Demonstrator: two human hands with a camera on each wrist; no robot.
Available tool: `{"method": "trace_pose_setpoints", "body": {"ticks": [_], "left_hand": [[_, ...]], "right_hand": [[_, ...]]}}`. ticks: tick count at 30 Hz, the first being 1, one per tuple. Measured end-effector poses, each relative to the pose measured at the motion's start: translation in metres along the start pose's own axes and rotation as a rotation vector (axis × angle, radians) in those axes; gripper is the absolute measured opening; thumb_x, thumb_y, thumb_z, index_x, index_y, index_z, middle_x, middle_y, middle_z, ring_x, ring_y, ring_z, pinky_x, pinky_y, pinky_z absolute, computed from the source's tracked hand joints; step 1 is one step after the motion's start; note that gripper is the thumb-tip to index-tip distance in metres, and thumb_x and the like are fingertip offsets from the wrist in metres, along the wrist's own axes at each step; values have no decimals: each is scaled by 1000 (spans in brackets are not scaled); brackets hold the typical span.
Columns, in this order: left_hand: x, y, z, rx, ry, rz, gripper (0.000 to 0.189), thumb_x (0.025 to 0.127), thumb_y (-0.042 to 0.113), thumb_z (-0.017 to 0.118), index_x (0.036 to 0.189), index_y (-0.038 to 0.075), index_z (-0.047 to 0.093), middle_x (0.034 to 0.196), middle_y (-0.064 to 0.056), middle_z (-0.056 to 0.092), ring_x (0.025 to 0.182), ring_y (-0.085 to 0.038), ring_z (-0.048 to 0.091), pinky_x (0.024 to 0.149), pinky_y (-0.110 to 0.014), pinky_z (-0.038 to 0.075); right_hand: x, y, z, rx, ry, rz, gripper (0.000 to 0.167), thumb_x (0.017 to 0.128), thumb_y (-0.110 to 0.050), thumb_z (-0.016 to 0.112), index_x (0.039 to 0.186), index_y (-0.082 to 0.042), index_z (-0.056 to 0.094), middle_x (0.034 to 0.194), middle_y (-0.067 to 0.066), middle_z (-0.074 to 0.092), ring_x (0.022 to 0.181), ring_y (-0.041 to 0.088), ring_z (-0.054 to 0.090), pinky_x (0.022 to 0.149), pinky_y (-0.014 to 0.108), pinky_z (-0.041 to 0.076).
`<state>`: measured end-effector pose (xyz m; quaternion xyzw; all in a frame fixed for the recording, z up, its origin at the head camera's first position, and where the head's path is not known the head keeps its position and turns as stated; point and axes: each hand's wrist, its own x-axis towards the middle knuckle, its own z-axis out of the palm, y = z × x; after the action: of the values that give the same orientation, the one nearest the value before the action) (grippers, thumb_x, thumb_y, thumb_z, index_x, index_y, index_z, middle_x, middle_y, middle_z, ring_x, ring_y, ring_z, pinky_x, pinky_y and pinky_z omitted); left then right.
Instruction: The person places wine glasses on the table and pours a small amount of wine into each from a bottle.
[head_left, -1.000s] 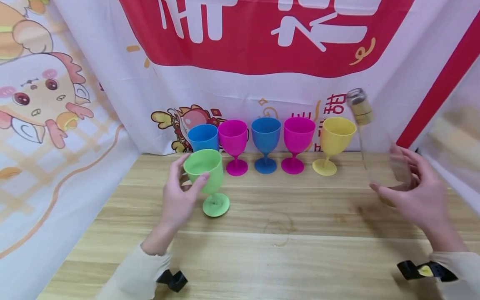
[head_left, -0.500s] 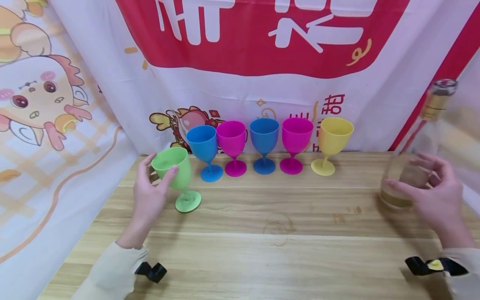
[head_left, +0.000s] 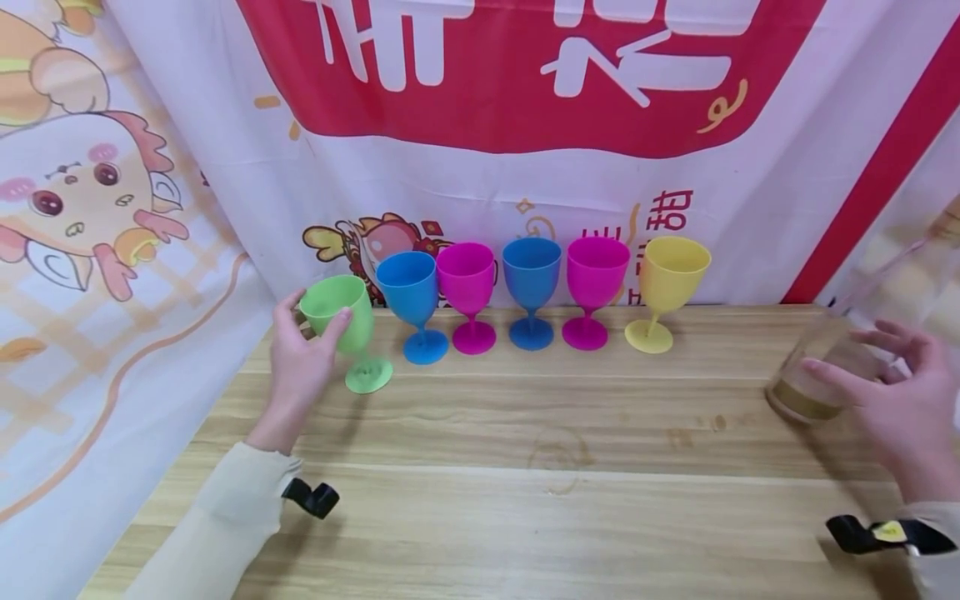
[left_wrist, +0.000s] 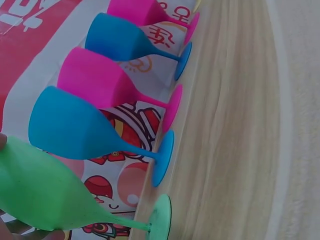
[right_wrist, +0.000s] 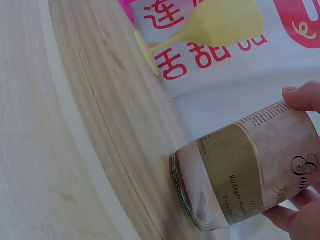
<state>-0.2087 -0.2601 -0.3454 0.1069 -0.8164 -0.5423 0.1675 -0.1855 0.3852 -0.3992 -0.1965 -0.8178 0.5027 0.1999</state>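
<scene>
My left hand holds a light green plastic goblet by its bowl, thumb in front and fingers behind, at the left end of a row of goblets. Its foot is at or just above the table; I cannot tell which. Nearest to it stands a blue goblet. At the far right my right hand grips a clear glass wine bottle low on its body. The right wrist view shows the bottle's printed label and its base close to the table. The bottle's top runs past the head view's right edge.
Along the back of the wooden table stand a magenta goblet, another blue goblet, a second magenta goblet and a yellow goblet. A printed cloth hangs behind them. Wet-looking marks show on the tabletop.
My left hand has carried the green goblet left, then slightly back, beside the blue one. My right hand has brought the bottle right, from a tilt over the table to the right edge.
</scene>
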Motion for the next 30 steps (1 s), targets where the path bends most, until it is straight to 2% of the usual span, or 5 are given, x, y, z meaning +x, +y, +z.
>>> {"method": "trace_pose_setpoints", "body": {"ticks": [5, 10, 13, 17, 30], "left_hand": [[10, -2, 3, 11, 4, 10, 96, 98, 59, 67, 169, 23, 13, 170, -17, 34, 149, -37, 44, 122, -55, 43], [20, -5, 3, 19, -5, 12, 96, 98, 60, 67, 169, 23, 12, 169, -20, 35, 148, -38, 45, 123, -55, 42], [25, -7, 5, 6, -11, 12, 96, 99, 58, 67, 169, 23, 11, 168, -20, 35, 148, -38, 44, 123, -55, 41], [28, -8, 6, -2, -8, 2, 95, 99, 57, 67, 169, 24, 11, 168, -20, 36, 148, -37, 45, 123, -54, 41], [32, -7, 10, -8, 15, 10, 92, 100, 56, 67, 168, 25, 13, 167, -20, 39, 147, -36, 49, 122, -53, 44]], "right_hand": [[0, 0, 1, -32, 7, 34, 94, 90, -38, 86, 162, -40, 26, 127, -39, 41, 138, 14, 41, 115, 19, 36], [0, -3, 2, -85, 19, 105, 99, 89, -50, 83, 164, -42, 19, 158, -18, 42, 152, 26, 34, 124, 33, 38], [-1, -4, 5, -102, 39, 148, 100, 87, -54, 82, 164, -43, 18, 165, -12, 34, 154, 29, 32, 128, 41, 36], [-3, -7, 8, -108, 71, 174, 100, 87, -54, 83, 164, -40, 21, 155, -23, 32, 146, 24, 35, 127, 35, 36], [-3, -11, 15, -66, 169, 243, 102, 78, -52, 91, 159, -40, 30, 139, -33, 33, 136, 9, 39, 121, 25, 35]]}}
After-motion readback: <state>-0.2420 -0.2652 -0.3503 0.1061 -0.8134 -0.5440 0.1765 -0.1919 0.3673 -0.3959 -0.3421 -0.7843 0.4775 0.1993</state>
